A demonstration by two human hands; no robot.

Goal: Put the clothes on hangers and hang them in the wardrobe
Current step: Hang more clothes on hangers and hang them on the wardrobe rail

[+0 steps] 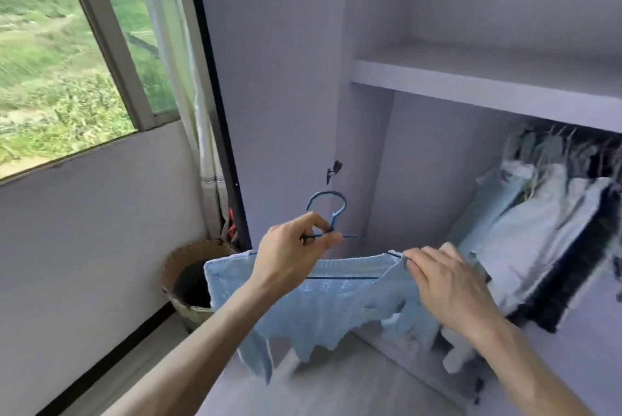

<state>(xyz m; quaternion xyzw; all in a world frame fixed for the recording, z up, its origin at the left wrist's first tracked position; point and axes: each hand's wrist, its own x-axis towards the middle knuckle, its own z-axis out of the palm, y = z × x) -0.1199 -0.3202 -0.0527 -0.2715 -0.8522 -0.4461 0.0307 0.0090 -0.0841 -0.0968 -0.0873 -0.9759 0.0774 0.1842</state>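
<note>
A light blue knitted top (336,311) hangs on a blue wire hanger (331,210) in front of the open wardrobe. My left hand (289,257) pinches the hanger just below its hook. My right hand (447,284) holds the top's right shoulder where the hanger's arm pokes out. The top's left side droops below my left forearm. The hanger's lower bar shows as a dark line across the neckline.
Several garments (545,234) hang under the wardrobe shelf (471,85) at the right. A woven basket (192,277) stands on the floor by the wall, under the window (67,55) and curtain. The open wardrobe door (269,95) rises behind the hanger.
</note>
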